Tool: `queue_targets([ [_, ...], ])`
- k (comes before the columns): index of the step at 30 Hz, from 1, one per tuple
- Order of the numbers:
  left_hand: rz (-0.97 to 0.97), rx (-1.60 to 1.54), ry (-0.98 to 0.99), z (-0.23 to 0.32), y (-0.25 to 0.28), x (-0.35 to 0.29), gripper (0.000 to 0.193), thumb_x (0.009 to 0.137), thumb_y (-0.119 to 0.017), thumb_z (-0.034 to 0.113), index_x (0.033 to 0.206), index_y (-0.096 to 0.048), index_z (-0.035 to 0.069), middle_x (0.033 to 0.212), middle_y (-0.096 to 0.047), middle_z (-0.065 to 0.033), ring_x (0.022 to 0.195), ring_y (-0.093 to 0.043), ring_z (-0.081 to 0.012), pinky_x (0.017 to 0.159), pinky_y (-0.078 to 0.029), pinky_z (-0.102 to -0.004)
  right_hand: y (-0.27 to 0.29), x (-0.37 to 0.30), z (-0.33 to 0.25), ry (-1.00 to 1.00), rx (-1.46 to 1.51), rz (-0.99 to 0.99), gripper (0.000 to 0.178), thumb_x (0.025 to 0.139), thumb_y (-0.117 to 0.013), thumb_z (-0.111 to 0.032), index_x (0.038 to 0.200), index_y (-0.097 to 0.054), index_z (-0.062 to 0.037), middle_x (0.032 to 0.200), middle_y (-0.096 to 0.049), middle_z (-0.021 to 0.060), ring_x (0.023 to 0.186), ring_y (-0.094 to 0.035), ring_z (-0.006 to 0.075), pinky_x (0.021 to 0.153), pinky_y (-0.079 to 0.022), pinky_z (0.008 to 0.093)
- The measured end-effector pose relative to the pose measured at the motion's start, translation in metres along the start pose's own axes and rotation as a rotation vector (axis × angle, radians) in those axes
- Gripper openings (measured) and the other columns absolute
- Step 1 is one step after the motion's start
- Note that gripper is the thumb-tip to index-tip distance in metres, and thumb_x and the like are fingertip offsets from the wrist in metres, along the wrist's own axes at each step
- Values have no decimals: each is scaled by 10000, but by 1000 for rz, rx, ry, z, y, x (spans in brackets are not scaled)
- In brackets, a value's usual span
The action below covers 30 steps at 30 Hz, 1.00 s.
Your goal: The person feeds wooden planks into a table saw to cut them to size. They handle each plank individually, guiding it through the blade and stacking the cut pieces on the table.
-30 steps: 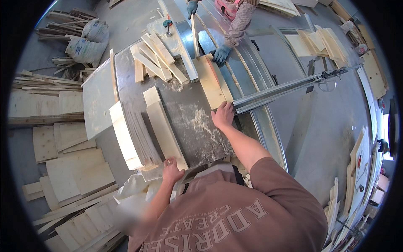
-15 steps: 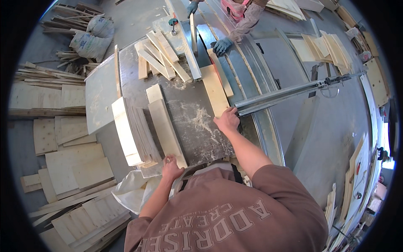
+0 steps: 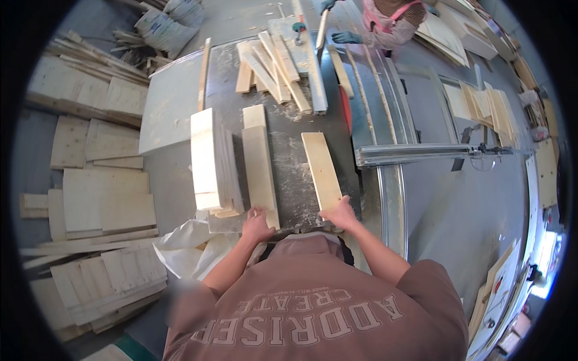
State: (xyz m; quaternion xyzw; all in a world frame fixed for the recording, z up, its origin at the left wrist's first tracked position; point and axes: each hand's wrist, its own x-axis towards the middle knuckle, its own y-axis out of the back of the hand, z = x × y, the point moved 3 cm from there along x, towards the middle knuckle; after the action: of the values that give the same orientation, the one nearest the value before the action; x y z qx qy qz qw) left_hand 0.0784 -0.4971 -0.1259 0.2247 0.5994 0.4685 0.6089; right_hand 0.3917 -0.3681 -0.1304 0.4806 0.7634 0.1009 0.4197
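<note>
My right hand (image 3: 340, 213) grips the near end of a narrow pale wooden board (image 3: 322, 165), which lies slanted on the dark saw table (image 3: 289, 144). My left hand (image 3: 257, 227) is at the near end of a low stack of narrow boards (image 3: 259, 162), fingers over the top and thumb by the end edge. Left of that stack stands a taller pile of thin boards (image 3: 205, 159). To the right of my board, the red saw guard strip (image 3: 345, 111) runs along the blade line, with another wooden strip (image 3: 340, 72) beyond it.
Across the table, a co-worker's gloved hand (image 3: 347, 38) is spread, while the other glove (image 3: 327, 5) holds a wood piece. Loose offcuts (image 3: 271, 69) lie by the metal fence (image 3: 310, 57). A metal crosscut rail (image 3: 415, 154) extends right. Board stacks (image 3: 108, 204) cover the floor at left.
My right hand has drawn its board back toward me, away from the blade line. The co-worker's near glove has lifted off the strip and moved away. My left hand remains at the stack.
</note>
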Motion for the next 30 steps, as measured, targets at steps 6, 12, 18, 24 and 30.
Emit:
queue_targets([
  [6,230,-572,173,-28,-5,-3,729,906,-718,336,1534,-531,15,1499,-599,-267,1414,-547,-471,1102,-530,-525,-51,-61,-97,220,58,31,811,747,-932,-387,1250,-560,130,1230,-685,275,1156,-707,405,996,-567,461],
  [12,532,-1150,47,-50,-15,21,897,942,-708,354,1562,-368,-198,1473,-580,-389,1393,-602,-424,1157,-476,-418,-150,-44,-137,310,-51,13,896,864,-855,-507,1387,-436,87,1375,-565,332,1252,-625,482,1056,-534,531],
  [18,364,-776,100,-48,-13,3,1079,851,-778,376,1609,-256,-187,1467,-587,-374,1370,-606,-452,1174,-472,-436,-167,-78,-125,400,-389,-183,686,959,-758,-416,1375,-479,53,1393,-545,283,1324,-565,462,1091,-490,564],
  [24,423,-566,207,-26,-24,12,1253,785,-851,426,1651,-147,-144,1581,-453,-371,1445,-485,-504,1234,-393,-509,-163,-92,-76,419,-422,-72,600,954,-753,-382,1310,-516,39,1349,-557,279,1290,-575,460,1072,-495,541],
  [30,385,-504,411,-9,-18,20,1404,738,-924,470,1671,-49,-111,1655,-366,-332,1504,-383,-502,1253,-342,-576,-163,-106,-58,360,-406,-30,609,959,-751,-388,1356,-548,28,1333,-575,247,1288,-579,436,1060,-494,538],
])
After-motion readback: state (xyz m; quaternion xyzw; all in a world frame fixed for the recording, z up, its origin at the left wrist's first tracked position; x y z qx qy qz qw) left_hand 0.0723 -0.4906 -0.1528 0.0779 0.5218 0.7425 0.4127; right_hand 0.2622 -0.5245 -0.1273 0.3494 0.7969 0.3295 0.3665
